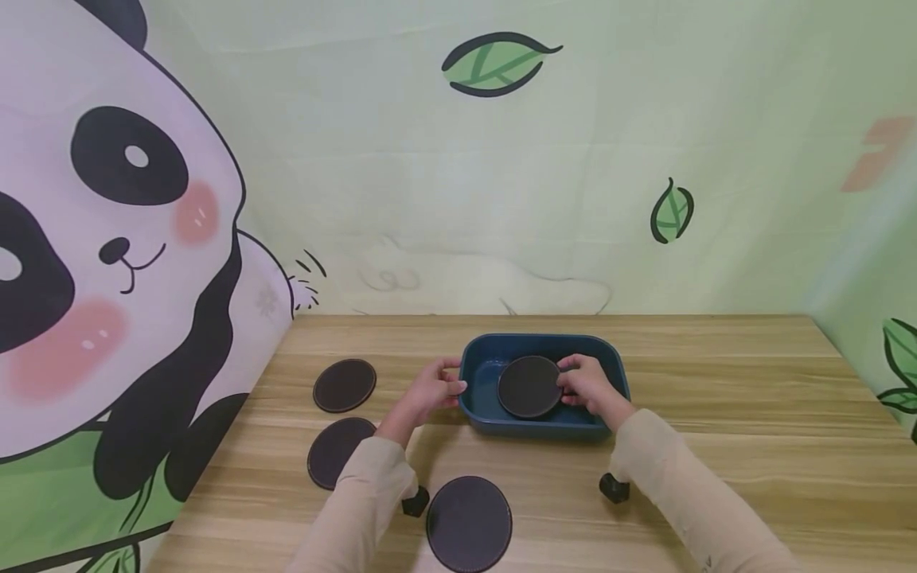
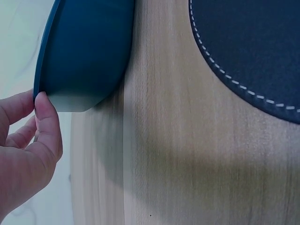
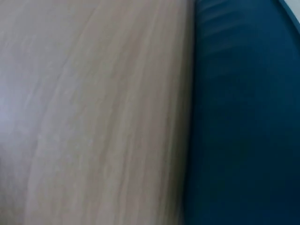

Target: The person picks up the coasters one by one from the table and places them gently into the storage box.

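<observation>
A blue rectangular tray (image 1: 476, 420) with raised walls sits on the wooden table. My left hand (image 1: 433, 388) pinches its left rim between thumb and fingers, as the left wrist view also shows at the tray's wall (image 2: 89, 51). Inside the tray's outline, my right hand (image 1: 587, 383) grips the right edge of a round dark coaster (image 1: 528, 387). Whether this coaster touches the tray's floor I cannot tell. The right wrist view, blurred, has only the tray's outer side (image 3: 248, 117) and the table; the right hand is out of its sight.
Left of the tray lie two more dark coasters, one farther back (image 1: 345, 385) and one (image 1: 337, 454) partly behind the left sleeve. Another coaster (image 1: 469, 524) with pale stitching lies at the front, between the forearms. A printed panda cloth (image 1: 401, 159) hangs behind the table (image 1: 716, 382).
</observation>
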Demonstrator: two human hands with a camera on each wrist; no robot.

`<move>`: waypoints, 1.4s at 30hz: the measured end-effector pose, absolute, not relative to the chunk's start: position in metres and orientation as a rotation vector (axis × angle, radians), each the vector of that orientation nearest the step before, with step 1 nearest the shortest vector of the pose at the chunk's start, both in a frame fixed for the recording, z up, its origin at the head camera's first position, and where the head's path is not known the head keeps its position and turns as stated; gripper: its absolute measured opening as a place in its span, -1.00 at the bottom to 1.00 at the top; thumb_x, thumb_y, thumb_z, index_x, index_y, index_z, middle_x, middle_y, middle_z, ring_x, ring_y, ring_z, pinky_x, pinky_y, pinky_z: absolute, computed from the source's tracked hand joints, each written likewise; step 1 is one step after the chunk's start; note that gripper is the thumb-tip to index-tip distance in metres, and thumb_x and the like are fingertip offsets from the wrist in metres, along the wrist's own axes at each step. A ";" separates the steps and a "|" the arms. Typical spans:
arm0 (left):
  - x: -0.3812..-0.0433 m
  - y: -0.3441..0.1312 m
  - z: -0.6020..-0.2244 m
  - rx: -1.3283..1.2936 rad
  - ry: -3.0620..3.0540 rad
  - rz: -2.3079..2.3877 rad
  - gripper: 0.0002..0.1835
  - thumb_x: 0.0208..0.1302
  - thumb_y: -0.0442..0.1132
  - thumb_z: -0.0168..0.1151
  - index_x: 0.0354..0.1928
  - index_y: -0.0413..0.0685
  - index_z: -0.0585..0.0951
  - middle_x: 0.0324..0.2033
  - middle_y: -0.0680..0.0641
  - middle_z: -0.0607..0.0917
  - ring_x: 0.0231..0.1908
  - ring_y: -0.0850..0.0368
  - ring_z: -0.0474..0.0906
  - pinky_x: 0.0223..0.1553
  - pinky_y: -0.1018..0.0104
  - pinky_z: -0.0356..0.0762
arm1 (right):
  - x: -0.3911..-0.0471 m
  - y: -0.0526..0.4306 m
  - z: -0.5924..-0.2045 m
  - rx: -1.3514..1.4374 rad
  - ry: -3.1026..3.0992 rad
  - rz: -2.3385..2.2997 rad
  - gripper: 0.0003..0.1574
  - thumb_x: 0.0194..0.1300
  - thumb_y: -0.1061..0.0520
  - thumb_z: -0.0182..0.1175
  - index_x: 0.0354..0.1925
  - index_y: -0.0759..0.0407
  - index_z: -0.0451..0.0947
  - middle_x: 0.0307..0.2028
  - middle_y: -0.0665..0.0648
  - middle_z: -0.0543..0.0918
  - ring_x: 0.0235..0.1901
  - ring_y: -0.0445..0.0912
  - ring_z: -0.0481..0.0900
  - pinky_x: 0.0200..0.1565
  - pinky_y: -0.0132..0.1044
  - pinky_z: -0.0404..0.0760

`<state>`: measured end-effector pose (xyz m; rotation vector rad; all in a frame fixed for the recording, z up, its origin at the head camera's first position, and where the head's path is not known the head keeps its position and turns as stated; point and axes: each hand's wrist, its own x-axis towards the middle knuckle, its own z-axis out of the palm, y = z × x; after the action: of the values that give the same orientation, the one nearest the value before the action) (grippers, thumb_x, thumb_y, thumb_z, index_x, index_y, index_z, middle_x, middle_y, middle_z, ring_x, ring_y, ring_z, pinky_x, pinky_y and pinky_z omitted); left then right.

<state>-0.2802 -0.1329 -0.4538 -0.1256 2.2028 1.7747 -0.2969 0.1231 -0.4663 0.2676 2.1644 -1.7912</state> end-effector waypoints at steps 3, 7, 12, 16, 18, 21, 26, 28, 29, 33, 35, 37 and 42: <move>-0.280 -0.132 -0.454 -0.129 2.199 1.781 -0.54 0.15 -0.45 0.08 0.13 -0.18 0.32 -0.37 -0.07 0.38 -0.47 0.17 0.38 -0.47 0.44 0.47 | -0.297 0.122 -0.469 0.255 2.231 -1.728 -0.53 0.04 0.41 0.00 0.00 0.40 0.26 -0.66 0.04 0.33 -0.69 -0.22 0.35 -0.64 -0.42 0.50; -0.278 -0.131 -0.451 -0.120 2.197 1.782 -0.53 0.15 -0.46 0.08 0.13 -0.19 0.32 -0.37 -0.07 0.38 -0.48 0.17 0.39 -0.47 0.44 0.47 | -0.297 0.122 -0.470 0.278 2.294 -1.643 -0.53 0.01 0.43 0.00 -0.02 0.38 0.29 -0.64 0.06 0.33 -0.67 -0.20 0.34 -0.63 -0.40 0.50; -0.280 -0.131 -0.455 -0.120 2.200 1.785 -0.53 0.15 -0.45 0.08 0.14 -0.19 0.31 -0.38 -0.07 0.38 -0.48 0.18 0.38 -0.49 0.45 0.46 | -0.295 0.122 -0.469 0.291 2.339 -1.576 -0.52 0.01 0.43 0.01 -0.01 0.35 0.30 -0.62 0.06 0.34 -0.62 -0.17 0.34 -0.60 -0.36 0.52; -0.280 -0.130 -0.455 -0.120 2.197 1.787 -0.54 0.15 -0.46 0.08 0.13 -0.20 0.31 -0.39 -0.06 0.38 -0.49 0.18 0.37 -0.49 0.45 0.45 | -0.294 0.123 -0.470 0.294 2.359 -1.556 -0.53 0.00 0.42 0.03 -0.03 0.33 0.31 -0.59 0.08 0.37 -0.58 -0.14 0.37 -0.59 -0.34 0.52; -0.280 -0.130 -0.455 -0.129 2.198 1.785 -0.54 0.15 -0.45 0.08 0.13 -0.19 0.32 -0.39 -0.06 0.38 -0.49 0.17 0.37 -0.49 0.45 0.45 | -0.293 0.123 -0.469 0.277 2.379 -1.542 -0.54 -0.01 0.41 0.04 -0.04 0.33 0.33 -0.58 0.09 0.37 -0.57 -0.14 0.36 -0.59 -0.34 0.53; -0.280 -0.130 -0.455 -0.135 2.202 1.778 -0.54 0.15 -0.45 0.08 0.13 -0.18 0.32 -0.39 -0.06 0.38 -0.48 0.16 0.37 -0.49 0.45 0.45 | -0.291 0.123 -0.467 0.246 2.409 -1.518 -0.56 -0.01 0.41 0.05 -0.07 0.33 0.34 -0.55 0.10 0.36 -0.57 -0.13 0.36 -0.59 -0.33 0.53; -0.280 -0.131 -0.455 -0.122 2.206 1.770 -0.54 0.16 -0.44 0.08 0.13 -0.17 0.32 -0.38 -0.07 0.37 -0.48 0.15 0.37 -0.48 0.45 0.46 | -0.286 0.121 -0.454 0.162 2.459 -1.480 -0.57 -0.02 0.41 0.04 -0.08 0.34 0.35 -0.56 0.08 0.36 -0.64 -0.15 0.35 -0.60 -0.32 0.51; -0.280 -0.131 -0.455 -0.120 2.202 1.776 -0.54 0.16 -0.45 0.08 0.13 -0.18 0.32 -0.38 -0.06 0.37 -0.48 0.16 0.37 -0.49 0.45 0.46 | -0.283 0.119 -0.446 0.081 2.495 -1.453 -0.56 -0.03 0.40 0.05 -0.08 0.36 0.36 -0.57 0.07 0.36 -0.69 -0.15 0.34 -0.61 -0.30 0.51; -0.280 -0.131 -0.456 -0.119 2.197 1.782 -0.54 0.15 -0.45 0.08 0.14 -0.18 0.31 -0.39 -0.06 0.37 -0.49 0.16 0.36 -0.49 0.44 0.45 | -0.282 0.118 -0.443 0.042 2.513 -1.436 -0.56 -0.03 0.39 0.06 -0.08 0.36 0.36 -0.57 0.06 0.36 -0.71 -0.16 0.34 -0.60 -0.28 0.52; -0.280 -0.132 -0.456 -0.115 2.199 1.784 -0.54 0.16 -0.45 0.07 0.14 -0.20 0.31 -0.40 -0.05 0.36 -0.50 0.17 0.36 -0.49 0.44 0.46 | -0.275 0.114 -0.433 -0.095 2.574 -1.361 -0.59 -0.01 0.36 0.10 -0.10 0.35 0.39 -0.55 0.07 0.37 -0.76 -0.16 0.32 -0.58 -0.23 0.52; -0.281 -0.132 -0.456 -0.121 2.200 1.784 -0.53 0.15 -0.45 0.08 0.14 -0.19 0.31 -0.40 -0.05 0.36 -0.50 0.17 0.36 -0.49 0.44 0.46 | -0.271 0.112 -0.429 -0.144 2.597 -1.324 -0.62 0.01 0.35 0.11 -0.11 0.32 0.40 -0.51 0.09 0.38 -0.73 -0.16 0.33 -0.59 -0.25 0.51; -0.281 -0.132 -0.456 -0.126 2.203 1.784 -0.54 0.15 -0.45 0.08 0.13 -0.19 0.31 -0.40 -0.06 0.36 -0.50 0.17 0.36 -0.50 0.45 0.46 | -0.267 0.111 -0.426 -0.204 2.628 -1.289 -0.66 0.03 0.34 0.12 -0.14 0.30 0.42 -0.49 0.11 0.39 -0.70 -0.14 0.35 -0.60 -0.28 0.49; -0.281 -0.132 -0.455 -0.131 2.203 1.793 -0.54 0.15 -0.46 0.08 0.13 -0.20 0.32 -0.41 -0.05 0.35 -0.52 0.18 0.36 -0.52 0.46 0.45 | -0.255 0.105 -0.419 -0.398 2.744 -1.169 -0.73 0.01 0.30 0.17 -0.22 0.25 0.46 -0.47 0.11 0.43 -0.56 -0.12 0.38 -0.51 -0.35 0.45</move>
<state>-0.2812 -0.1323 -0.4551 -0.1307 2.2032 1.7935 -0.2547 0.1053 -0.4185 -0.3979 2.7443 -1.1688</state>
